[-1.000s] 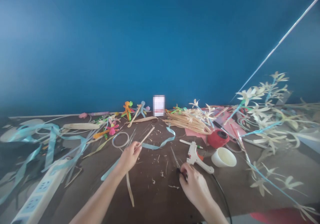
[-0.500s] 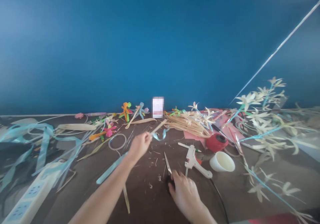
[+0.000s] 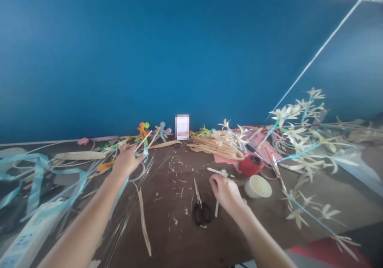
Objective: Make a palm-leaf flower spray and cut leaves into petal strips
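Note:
My left hand (image 3: 127, 162) is over the left side of the table, by the small colourful figures and flowers. A thin pale strip (image 3: 143, 140) with a curl of light-blue ribbon (image 3: 145, 150) sticks out from its thumb side; the other fingertips are partly hidden. My right hand (image 3: 226, 190) is closed over the white hot glue gun (image 3: 224, 172), covering most of its body. Left of that hand lie black-handled scissors (image 3: 202, 212), slightly spread, touched by neither hand.
A white cup (image 3: 259, 187) and red round object (image 3: 251, 164) stand right of my right hand. Bundled pale strips (image 3: 214, 146) lie at the back. Pale flower stems (image 3: 299, 156) spread on the right. A power strip (image 3: 32, 236) and blue ribbons (image 3: 38, 168) occupy the left. Scraps litter the middle.
My right hand has let go of the scissors and moved up and right onto the glue gun. My left hand has moved left with the pale strip. The view has shifted slightly.

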A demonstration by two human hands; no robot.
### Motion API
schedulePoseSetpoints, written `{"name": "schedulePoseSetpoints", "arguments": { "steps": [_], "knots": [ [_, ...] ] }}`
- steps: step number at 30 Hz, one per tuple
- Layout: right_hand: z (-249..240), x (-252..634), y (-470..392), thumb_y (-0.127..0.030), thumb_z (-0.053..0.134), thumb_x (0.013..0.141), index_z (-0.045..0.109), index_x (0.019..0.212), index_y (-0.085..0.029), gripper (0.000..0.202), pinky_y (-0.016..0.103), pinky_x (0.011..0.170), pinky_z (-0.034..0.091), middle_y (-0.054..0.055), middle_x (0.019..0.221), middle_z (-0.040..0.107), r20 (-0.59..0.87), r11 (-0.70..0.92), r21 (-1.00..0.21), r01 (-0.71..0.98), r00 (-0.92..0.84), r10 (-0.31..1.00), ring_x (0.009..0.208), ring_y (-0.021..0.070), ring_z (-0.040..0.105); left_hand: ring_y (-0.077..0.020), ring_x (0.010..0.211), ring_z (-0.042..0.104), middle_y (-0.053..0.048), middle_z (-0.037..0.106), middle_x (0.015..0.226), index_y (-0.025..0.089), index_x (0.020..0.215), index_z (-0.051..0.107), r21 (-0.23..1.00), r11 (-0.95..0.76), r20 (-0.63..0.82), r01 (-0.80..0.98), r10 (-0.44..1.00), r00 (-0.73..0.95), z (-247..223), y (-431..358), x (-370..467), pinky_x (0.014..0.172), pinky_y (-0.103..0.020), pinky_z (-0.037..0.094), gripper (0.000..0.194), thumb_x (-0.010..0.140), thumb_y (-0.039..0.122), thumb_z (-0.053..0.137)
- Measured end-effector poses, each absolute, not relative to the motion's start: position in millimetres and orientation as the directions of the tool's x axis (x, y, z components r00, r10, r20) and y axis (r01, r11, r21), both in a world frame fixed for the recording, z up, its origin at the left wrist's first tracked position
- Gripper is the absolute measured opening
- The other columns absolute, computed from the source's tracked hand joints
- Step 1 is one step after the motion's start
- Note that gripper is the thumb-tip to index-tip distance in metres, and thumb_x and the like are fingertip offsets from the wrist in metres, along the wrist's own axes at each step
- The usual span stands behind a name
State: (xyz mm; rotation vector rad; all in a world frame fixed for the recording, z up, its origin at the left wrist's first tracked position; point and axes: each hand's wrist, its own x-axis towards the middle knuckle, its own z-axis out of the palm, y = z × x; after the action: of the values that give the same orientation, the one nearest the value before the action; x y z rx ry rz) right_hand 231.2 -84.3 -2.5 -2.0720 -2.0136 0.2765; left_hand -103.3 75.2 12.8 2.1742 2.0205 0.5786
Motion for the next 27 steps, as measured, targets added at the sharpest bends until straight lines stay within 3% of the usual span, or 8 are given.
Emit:
{"name": "schedulePoseSetpoints", "arguments": {
  "steps": [3, 6, 11, 15, 19, 21, 24, 27],
  "knots": [
    [3.4, 248.5, -52.6, -0.021, 0.034, 0.084, 0.059, 0.088, -0.02, 0.025, 0.023, 0.065, 0.036, 0.005, 0.091, 0.061, 0.039, -0.11, -0.223, 0.969, 0.122, 0.992, 0.079, 0.0158, 0.058, -0.0287, 0.099, 0.049, -0.015, 0.051, 0.105, 0.016, 0.109, 0.05, 0.198, -0.099, 0.188, 0.975, 0.98, 0.061, -3.7, 59.7, -90.6, 0.078, -0.037, 0.04, 0.043, 0.072, 0.038, 0.047],
    [2.9, 256.8, -22.5, -0.02, 0.033, 0.084, 0.056, 0.098, -0.018, 0.027, 0.025, 0.065, 0.037, 0.007, 0.101, 0.058, 0.043, -0.129, -0.211, 0.969, 0.141, 0.989, 0.084, 0.0183, 0.056, -0.0233, 0.09, 0.054, -0.011, 0.05, 0.105, 0.019, 0.113, 0.047, 0.195, -0.117, 0.181, 0.974, 0.98, 0.081, -8.0, 42.3, -74.9, 0.076, -0.033, 0.042, 0.04, 0.076, 0.031, 0.042],
    [-8.5, 255.1, 15.1, -0.019, 0.041, 0.08, 0.06, 0.092, -0.011, 0.024, 0.028, 0.066, 0.039, 0.014, 0.1, 0.057, -0.002, -0.184, -0.216, 0.959, 0.188, 0.982, 0.082, 0.0219, 0.057, -0.0208, 0.093, 0.052, -0.012, 0.047, 0.107, 0.016, 0.113, 0.047, 0.194, -0.22, 0.199, 0.956, 0.963, 0.181, -12.4, 20.2, -51.8, 0.08, -0.029, 0.04, 0.037, 0.078, 0.022, 0.04],
    [-15.9, 252.0, 25.3, -0.013, 0.042, 0.079, 0.062, 0.088, -0.009, 0.023, 0.031, 0.068, 0.039, 0.018, 0.103, 0.054, -0.009, -0.213, -0.27, 0.939, 0.219, 0.976, 0.083, 0.0222, 0.058, -0.0216, 0.093, 0.052, -0.012, 0.049, 0.104, 0.016, 0.112, 0.048, 0.215, -0.246, 0.179, 0.945, 0.961, 0.209, -21.9, 12.1, -44.2, 0.081, -0.031, 0.04, 0.036, 0.077, 0.02, 0.042],
    [-9.6, 252.2, 18.3, -0.021, 0.043, 0.08, 0.064, 0.081, -0.012, 0.023, 0.032, 0.071, 0.038, 0.014, 0.1, 0.056, 0.064, -0.156, -0.418, 0.895, 0.201, 0.978, 0.085, 0.0224, 0.057, -0.0255, 0.099, 0.048, -0.012, 0.05, 0.105, 0.017, 0.108, 0.051, 0.235, -0.257, 0.251, 0.937, 0.948, 0.197, -25.1, 7.6, -41.9, 0.085, -0.037, 0.037, 0.035, 0.074, 0.024, 0.048],
    [-1.2, 250.7, 13.5, -0.026, 0.041, 0.081, 0.063, 0.085, -0.016, 0.024, 0.031, 0.073, 0.038, 0.01, 0.103, 0.056, 0.127, -0.092, -0.521, 0.848, 0.184, 0.975, 0.087, 0.0211, 0.055, -0.0256, 0.101, 0.047, -0.012, 0.051, 0.107, 0.018, 0.106, 0.052, 0.303, -0.296, 0.298, 0.906, 0.932, 0.205, -24.1, 5.1, -36.9, 0.086, -0.039, 0.036, 0.033, 0.074, 0.025, 0.048],
    [12.6, 241.6, 10.5, -0.033, 0.038, 0.083, 0.059, 0.096, -0.019, 0.028, 0.026, 0.074, 0.038, 0.006, 0.101, 0.057, 0.212, 0.022, -0.689, 0.724, 0.173, 0.962, 0.087, 0.0176, 0.054, -0.0211, 0.097, 0.05, -0.01, 0.054, 0.105, 0.017, 0.104, 0.053, 0.513, -0.403, 0.32, 0.758, 0.909, 0.266, -20.6, 2.2, -20.7, 0.087, -0.036, 0.037, 0.03, 0.076, 0.026, 0.047],
    [21.4, 223.1, 10.9, -0.041, 0.034, 0.083, 0.055, 0.097, -0.016, 0.035, 0.022, 0.057, 0.04, 0.005, 0.084, 0.059, 0.22, 0.087, -0.84, 0.536, 0.188, 0.957, 0.064, 0.0123, 0.054, -0.0178, 0.086, 0.055, -0.008, 0.058, 0.101, 0.018, 0.107, 0.052, 0.771, -0.323, 0.219, 0.549, 0.944, 0.247, -13.7, -0.4, 1.9, 0.078, -0.033, 0.043, 0.034, 0.076, 0.029, 0.048]
  ]
}}
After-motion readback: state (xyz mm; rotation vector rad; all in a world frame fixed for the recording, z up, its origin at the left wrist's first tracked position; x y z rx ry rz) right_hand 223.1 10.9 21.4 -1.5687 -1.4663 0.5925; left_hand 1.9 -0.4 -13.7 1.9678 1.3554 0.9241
